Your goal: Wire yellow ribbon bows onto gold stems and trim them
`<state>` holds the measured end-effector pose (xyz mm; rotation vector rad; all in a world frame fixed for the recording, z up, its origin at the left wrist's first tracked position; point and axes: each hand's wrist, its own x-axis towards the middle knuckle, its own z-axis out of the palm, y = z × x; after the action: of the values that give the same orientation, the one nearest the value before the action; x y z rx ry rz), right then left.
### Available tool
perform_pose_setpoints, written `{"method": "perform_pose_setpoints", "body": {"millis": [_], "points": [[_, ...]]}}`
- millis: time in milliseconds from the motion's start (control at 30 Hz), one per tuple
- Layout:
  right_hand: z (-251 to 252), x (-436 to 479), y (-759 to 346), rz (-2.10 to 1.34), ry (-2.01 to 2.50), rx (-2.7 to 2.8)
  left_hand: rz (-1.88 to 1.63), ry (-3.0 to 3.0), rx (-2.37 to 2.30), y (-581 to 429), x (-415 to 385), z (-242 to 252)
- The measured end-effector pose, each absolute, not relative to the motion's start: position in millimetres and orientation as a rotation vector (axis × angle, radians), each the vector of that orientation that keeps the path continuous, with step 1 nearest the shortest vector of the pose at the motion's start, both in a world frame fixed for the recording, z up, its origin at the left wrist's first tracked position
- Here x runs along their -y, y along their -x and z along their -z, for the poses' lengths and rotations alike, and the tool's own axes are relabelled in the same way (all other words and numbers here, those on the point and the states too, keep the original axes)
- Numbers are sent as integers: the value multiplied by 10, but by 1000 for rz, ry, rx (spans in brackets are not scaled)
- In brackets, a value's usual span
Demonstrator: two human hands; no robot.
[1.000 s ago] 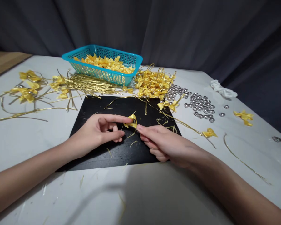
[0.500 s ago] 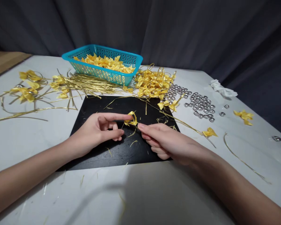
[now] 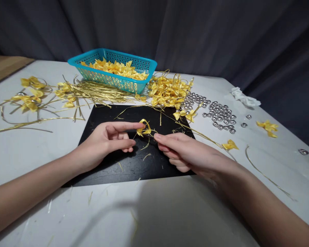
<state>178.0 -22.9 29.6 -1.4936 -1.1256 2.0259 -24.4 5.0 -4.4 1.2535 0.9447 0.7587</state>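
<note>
A small yellow ribbon bow [image 3: 143, 129] with a thin gold wire tie lies on the black mat [image 3: 123, 164] between my two hands. My left hand [image 3: 110, 140] points its forefinger onto the bow's left side, the other fingers curled, thumb stretched below. From the right, my right hand [image 3: 181, 151] pinches the gold wire beside the bow between thumb and forefinger. Both hands rest low over the mat.
A teal basket [image 3: 113, 80] of yellow ribbon pieces stands at the back. Beside it lie a bundle of gold wires [image 3: 92, 92], a heap of finished bows [image 3: 167, 91] and several silver beads [image 3: 221, 115]. Loose bows [image 3: 28, 99] and wires are scattered on the white table [image 3: 170, 219].
The right hand has pulled slightly right and away from the bow, drawing the wire out. The bow has shifted a little farther up the mat; the left forefinger stays on it.
</note>
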Motion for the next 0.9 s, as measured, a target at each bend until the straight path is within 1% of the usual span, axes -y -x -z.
{"method": "perform_pose_setpoints", "body": {"millis": [900], "points": [[-234,253,-1767,-2085,1437,1089,-682,-1282,-900,240,-62,16]]}}
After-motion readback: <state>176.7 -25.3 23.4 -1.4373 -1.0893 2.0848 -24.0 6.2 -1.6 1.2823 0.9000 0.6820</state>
